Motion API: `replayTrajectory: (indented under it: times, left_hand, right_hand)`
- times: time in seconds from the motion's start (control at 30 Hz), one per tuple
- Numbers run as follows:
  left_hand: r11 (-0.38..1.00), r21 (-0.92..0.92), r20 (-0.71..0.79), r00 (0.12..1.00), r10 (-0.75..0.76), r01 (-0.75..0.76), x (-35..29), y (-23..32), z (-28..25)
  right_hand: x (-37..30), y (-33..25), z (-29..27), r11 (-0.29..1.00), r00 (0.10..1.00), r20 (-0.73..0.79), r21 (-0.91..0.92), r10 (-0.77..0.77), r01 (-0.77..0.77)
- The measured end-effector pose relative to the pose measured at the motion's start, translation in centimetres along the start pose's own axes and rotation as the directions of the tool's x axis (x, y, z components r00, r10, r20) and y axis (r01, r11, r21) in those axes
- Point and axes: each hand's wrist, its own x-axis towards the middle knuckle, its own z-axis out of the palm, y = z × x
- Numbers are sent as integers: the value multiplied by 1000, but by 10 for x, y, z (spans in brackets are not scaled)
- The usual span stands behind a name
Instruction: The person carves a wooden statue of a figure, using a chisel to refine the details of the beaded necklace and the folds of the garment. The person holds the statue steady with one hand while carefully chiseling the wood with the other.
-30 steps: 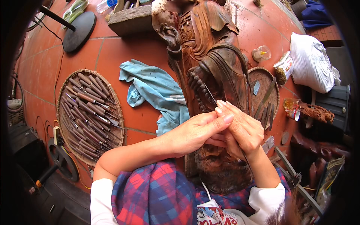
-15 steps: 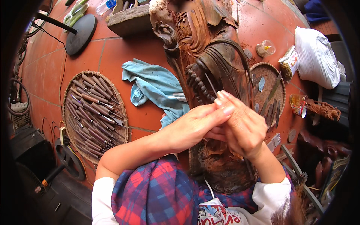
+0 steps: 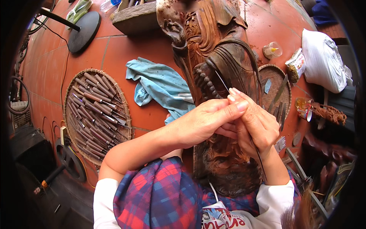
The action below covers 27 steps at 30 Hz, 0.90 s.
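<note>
Both my hands meet over a dark carved wooden statue (image 3: 228,57), which lies lengthwise in front of me with its base against my lap. My right hand (image 3: 263,128) is closed round a slim metal file (image 3: 222,81). The thin tip points up and left over the carved hand and its string of beads (image 3: 208,84); the other end runs back below my right palm along the wrist. My left hand (image 3: 207,120) closes against the right one, its thumb laid over the right fingers at the file. Whether the tip touches the wood I cannot tell.
A round woven tray (image 3: 129,133) of wooden-handled carving chisels lies left. A blue cloth (image 3: 154,82) is beside the statue. Flat files rest in another woven tray (image 3: 288,82) at right, near a small jar (image 3: 272,50) and a white sack (image 3: 324,61). A wooden box (image 3: 137,19) stands far left.
My hands and the file have shifted slightly right. More of the file's rear end shows below my right hand. The whole view has also moved a little.
</note>
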Motion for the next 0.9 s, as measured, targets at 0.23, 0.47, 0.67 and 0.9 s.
replayTrajectory:
  times: [0.23, 0.47, 0.67, 0.9]
  left_hand:
    - [996, -83, -59, 998, 37, -42, -5, -15, 11]
    - [998, -63, -78, 997, 17, -22, -9, -18, 12]
    - [992, -116, -30, 998, 48, -52, -4, -17, 3]
    - [989, -134, 13, 998, 63, -61, -2, -15, 0]
  right_hand:
    - [-5, 2, -2, 997, 998, 51, 61, -39, 36]
    - [-7, 0, -4, 998, 995, 95, 64, -26, 20]
    - [-3, -5, 0, 1000, 998, 62, 18, 9, -10]
    - [3, -8, -6, 999, 996, 81, 24, 44, -47]
